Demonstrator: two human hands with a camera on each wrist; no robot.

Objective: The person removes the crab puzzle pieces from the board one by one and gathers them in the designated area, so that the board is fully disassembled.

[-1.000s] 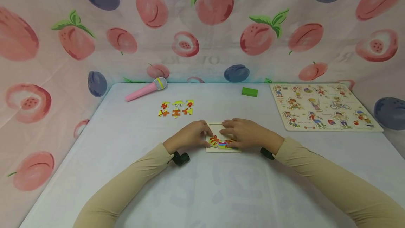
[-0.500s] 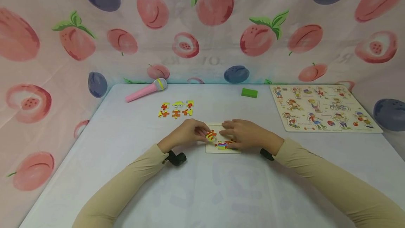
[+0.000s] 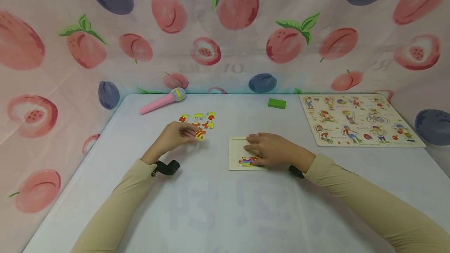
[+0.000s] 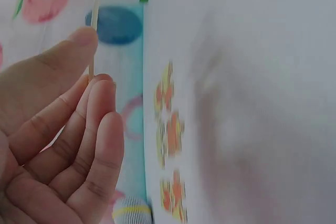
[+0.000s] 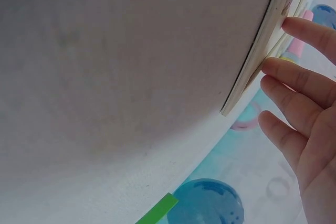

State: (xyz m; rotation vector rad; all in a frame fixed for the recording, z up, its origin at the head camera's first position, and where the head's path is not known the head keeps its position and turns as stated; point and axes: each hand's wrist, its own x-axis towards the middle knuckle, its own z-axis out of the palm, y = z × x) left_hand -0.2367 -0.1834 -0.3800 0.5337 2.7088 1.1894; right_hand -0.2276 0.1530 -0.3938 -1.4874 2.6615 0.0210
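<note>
My left hand [image 3: 173, 138] pinches a red and yellow jigsaw piece [image 3: 200, 134] between thumb and fingers, above the table. In the left wrist view the held piece [image 4: 94, 19] shows edge-on. Just behind it lie several loose jigsaw pieces [image 3: 210, 116], partly hidden by this hand in the head view. My right hand [image 3: 275, 148] rests over the right side of a small square puzzle frame [image 3: 231, 159], fingers spread and fairly straight. Colourful pieces [image 3: 247, 161] sit along the frame's near side, partly under that hand. In the right wrist view the fingertips [image 5: 273, 65] are at the frame's edge.
A pink toy microphone [image 3: 159, 102] lies at the back left. Toward the back right are a green block [image 3: 277, 103] and a large picture board [image 3: 337, 124] with figures of children. A fruit-patterned cloth [image 3: 239, 50] hangs behind the white table [image 3: 218, 214].
My left hand has lifted the jigsaw piece out of the frame and carried it left, close to the loose pieces. The right hand has stayed at the frame.
</note>
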